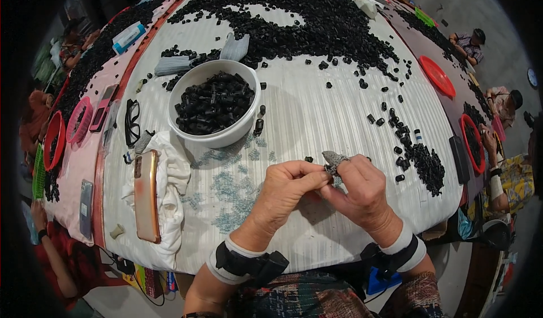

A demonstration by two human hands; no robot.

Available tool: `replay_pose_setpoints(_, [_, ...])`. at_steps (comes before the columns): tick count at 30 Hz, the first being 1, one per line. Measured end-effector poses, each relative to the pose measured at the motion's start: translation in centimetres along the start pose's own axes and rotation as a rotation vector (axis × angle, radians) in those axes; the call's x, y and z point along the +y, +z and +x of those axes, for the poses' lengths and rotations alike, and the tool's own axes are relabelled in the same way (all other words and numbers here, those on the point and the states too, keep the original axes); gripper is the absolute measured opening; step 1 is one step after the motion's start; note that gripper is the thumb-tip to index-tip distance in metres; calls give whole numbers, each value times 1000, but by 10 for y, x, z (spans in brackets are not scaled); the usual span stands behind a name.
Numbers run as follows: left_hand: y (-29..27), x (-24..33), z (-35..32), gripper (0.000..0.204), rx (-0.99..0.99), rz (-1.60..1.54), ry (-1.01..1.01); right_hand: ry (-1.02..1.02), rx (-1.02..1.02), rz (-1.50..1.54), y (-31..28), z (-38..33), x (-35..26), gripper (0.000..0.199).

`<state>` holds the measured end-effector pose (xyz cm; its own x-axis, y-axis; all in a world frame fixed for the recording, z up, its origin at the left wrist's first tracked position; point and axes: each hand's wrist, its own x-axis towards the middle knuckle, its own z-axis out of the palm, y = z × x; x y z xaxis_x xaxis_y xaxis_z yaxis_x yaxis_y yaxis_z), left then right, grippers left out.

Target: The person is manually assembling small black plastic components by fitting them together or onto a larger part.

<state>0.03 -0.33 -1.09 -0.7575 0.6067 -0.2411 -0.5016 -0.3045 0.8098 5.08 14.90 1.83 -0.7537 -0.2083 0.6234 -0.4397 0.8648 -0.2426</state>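
Note:
My left hand (283, 192) and my right hand (362, 190) meet low in the middle of the table, thumbs and fingertips pinched together. Whatever sits between the fingertips is mostly hidden and too small to name. A grey knitted wrap (335, 158) covers a finger of my right hand. Left of my hands lie many small pale-green, translucent bits (232, 196). Beyond these stands a white bowl (257, 111) full of short black plastic parts (215, 103). To the right is a heap of slim black pieces (428, 168), with loose black parts (401, 134) scattered beside it.
A large heap of black parts (317, 21) covers the table's far side. At left are a gold-edged phone (147, 205), a crumpled white cloth (174, 185) and black glasses (132, 123). Grey cloth bundles (174, 65) lie behind the bowl. Other people work at tables on both sides.

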Motion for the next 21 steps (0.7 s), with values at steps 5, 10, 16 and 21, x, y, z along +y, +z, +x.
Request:
replay_pose_setpoints(5, [-3, -2, 1, 11, 5, -17, 4, -11, 6, 4, 3, -4, 2, 26])
replay_pose_setpoints(10, [-1, 1, -1, 10, -15, 3, -31, -45, -17, 19, 0, -5, 5, 26])
replay_pose_setpoints(16, [0, 0, -2, 12, -6, 17, -56, -65, -26, -28, -1, -6, 3, 26])
replay_pose_setpoints(21, [-1, 1, -1, 12, -7, 33, -56, -104, -13, -32, 3, -8, 4, 24])
